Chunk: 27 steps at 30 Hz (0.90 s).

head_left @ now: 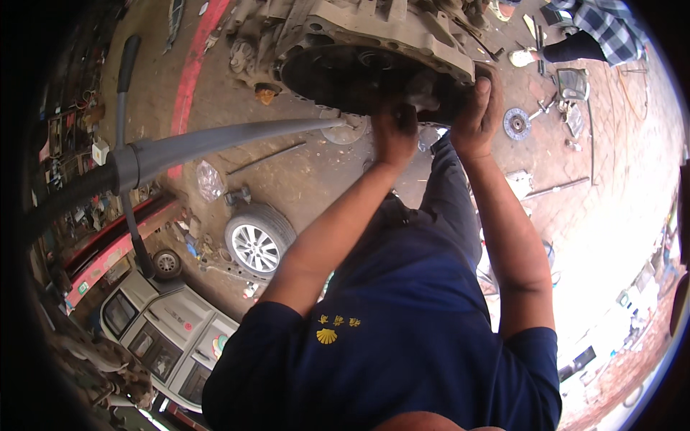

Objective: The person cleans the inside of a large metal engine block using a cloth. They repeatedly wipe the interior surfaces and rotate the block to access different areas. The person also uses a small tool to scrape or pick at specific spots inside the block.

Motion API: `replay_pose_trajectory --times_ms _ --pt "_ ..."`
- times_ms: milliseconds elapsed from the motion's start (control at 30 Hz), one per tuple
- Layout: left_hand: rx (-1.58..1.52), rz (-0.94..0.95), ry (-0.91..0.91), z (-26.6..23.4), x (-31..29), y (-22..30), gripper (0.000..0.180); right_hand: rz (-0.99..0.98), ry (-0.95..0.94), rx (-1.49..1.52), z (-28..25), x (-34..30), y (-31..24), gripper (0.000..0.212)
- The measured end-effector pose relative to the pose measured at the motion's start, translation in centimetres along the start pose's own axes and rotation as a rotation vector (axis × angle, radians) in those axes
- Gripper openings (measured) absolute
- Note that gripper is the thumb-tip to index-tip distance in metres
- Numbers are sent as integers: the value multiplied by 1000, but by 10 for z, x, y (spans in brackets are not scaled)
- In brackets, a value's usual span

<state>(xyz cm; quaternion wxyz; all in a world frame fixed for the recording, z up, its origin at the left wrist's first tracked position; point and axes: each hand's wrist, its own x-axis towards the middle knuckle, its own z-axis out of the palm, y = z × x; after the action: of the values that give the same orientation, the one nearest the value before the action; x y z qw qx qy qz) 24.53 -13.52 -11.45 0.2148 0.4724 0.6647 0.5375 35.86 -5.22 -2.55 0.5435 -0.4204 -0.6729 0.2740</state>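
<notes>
Dark blue shirt: yellow characters above shell emblem, bodyward of hands.
Van: round red mark, illegible, left of hands.

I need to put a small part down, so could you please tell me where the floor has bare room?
There is bare floor between the wheel, thin rod and left forearm, and between the red stripe and orange-brown piece. It is crowded right of the right hand on the housing, around the round disc and scattered metal parts.
</notes>
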Motion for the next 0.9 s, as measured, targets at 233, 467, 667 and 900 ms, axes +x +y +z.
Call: replay_pose_trajectory --times_ms 233,467,667,900 --pt "58 246 -27 28 12 32 43 -12 2 -6 -2 -1 -3 35" --pt "226 367 -193 9 19 -13 64 -5 -18 -11 -4 -1 -4 37" --pt "274 286 -119 4 0 -20 63 3 -23 20 -2 0 0 38" --pt "351 338 -142 -9 -1 21 51 -18 4 20 -1 -2 0 37"
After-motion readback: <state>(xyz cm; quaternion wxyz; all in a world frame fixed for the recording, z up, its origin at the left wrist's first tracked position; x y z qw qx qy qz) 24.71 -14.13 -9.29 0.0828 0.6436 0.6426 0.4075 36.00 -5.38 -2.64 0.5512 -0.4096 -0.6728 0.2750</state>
